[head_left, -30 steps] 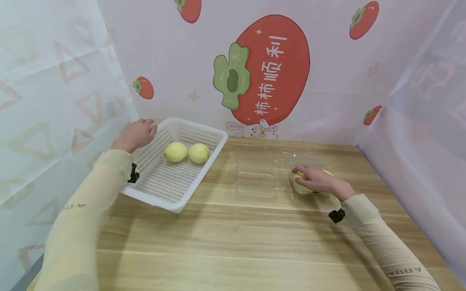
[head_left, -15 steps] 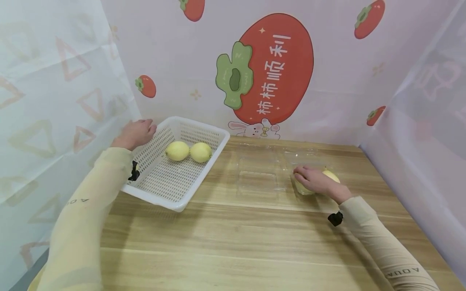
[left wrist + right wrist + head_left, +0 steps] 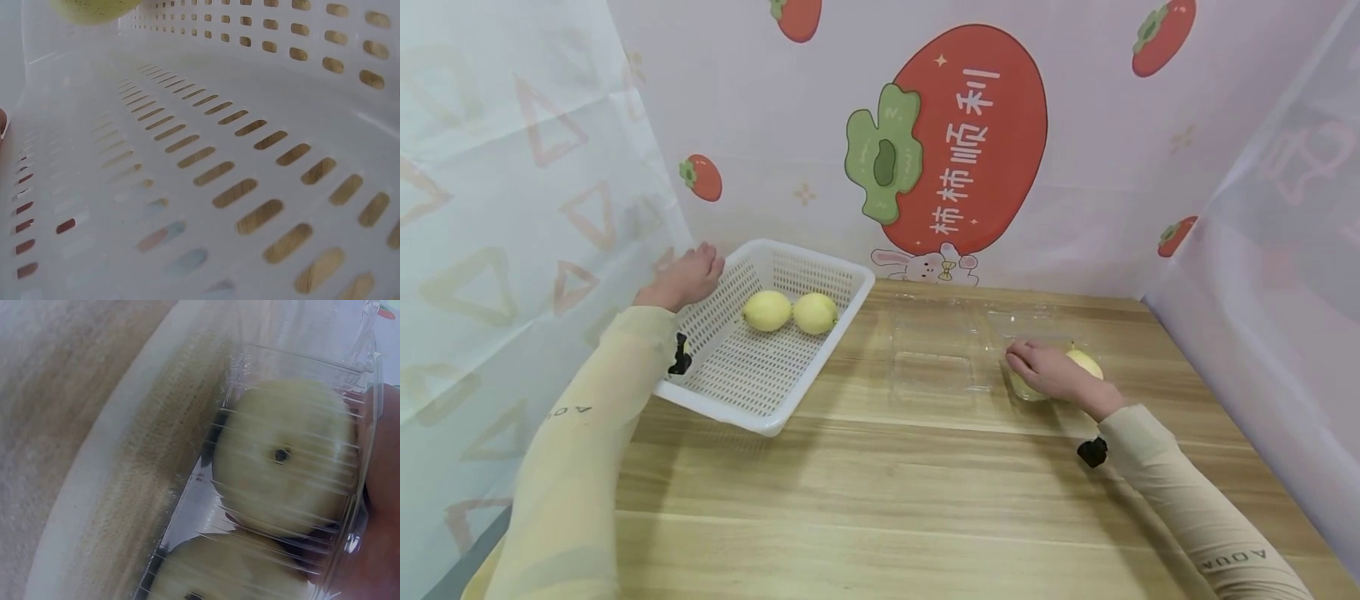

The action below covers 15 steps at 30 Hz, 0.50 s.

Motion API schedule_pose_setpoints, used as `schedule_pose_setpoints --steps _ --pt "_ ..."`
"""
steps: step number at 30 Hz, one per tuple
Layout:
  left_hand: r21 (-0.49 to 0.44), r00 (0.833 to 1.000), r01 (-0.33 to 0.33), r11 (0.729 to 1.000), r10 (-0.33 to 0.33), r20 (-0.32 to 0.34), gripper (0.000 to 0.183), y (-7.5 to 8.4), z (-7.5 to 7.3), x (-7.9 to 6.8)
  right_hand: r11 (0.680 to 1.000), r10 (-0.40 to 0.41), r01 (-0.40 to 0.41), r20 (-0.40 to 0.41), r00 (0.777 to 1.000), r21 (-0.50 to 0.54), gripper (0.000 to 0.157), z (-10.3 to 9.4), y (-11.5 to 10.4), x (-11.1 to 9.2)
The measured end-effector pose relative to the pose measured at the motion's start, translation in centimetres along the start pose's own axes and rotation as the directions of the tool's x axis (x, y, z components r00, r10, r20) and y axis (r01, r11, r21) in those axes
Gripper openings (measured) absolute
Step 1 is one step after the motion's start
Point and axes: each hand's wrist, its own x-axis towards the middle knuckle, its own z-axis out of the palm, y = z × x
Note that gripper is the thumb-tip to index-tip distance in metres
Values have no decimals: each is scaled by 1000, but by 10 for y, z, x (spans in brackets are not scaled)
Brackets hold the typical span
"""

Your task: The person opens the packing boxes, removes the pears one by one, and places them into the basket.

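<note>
My left hand [image 3: 685,277] grips the left rim of a white perforated plastic basket [image 3: 842,329]. Inside the basket lie two yellow pears, a left pear [image 3: 767,311] and a right pear [image 3: 815,313]; the left wrist view catches the underside of one pear [image 3: 94,7]. On the right, a clear plastic clamshell box [image 3: 369,512] stands with its lid raised. From above, my right hand [image 3: 1051,371] curls its fingers round one pear [image 3: 281,456] in the box. Beside it sits another pear [image 3: 1086,363], partly hidden by the hand.
A second clear clamshell box [image 3: 932,367] stands open in the middle of the wooden table [image 3: 880,500], left of the filled one. Printed cloth walls [image 3: 775,125] enclose the back and both sides.
My right hand has shifted slightly and its fingers have curled further down round the pear. More of the neighbouring pear shows. The left hand stays at the basket rim; the head view has shifted a little.
</note>
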Motion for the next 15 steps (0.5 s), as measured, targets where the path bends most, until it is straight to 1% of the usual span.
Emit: schedule_pose_setpoints --steps 4,6,11,15 --pt "12 1000 -5 1000 5 7 73 -1 2 1 1000 3 -3 -10 1000 -1 37 2 0 0" --pt "40 1000 -12 999 13 -7 74 -1 3 2 1000 0 0 -17 1000 -4 37 3 0 1" --pt "123 999 -5 992 9 -33 74 1 4 3 1000 0 -1 -26 1000 -12 36 4 1 1" --pt "160 999 4 987 2 -39 76 3 4 2 1000 -4 3 -41 999 -18 33 4 0 2"
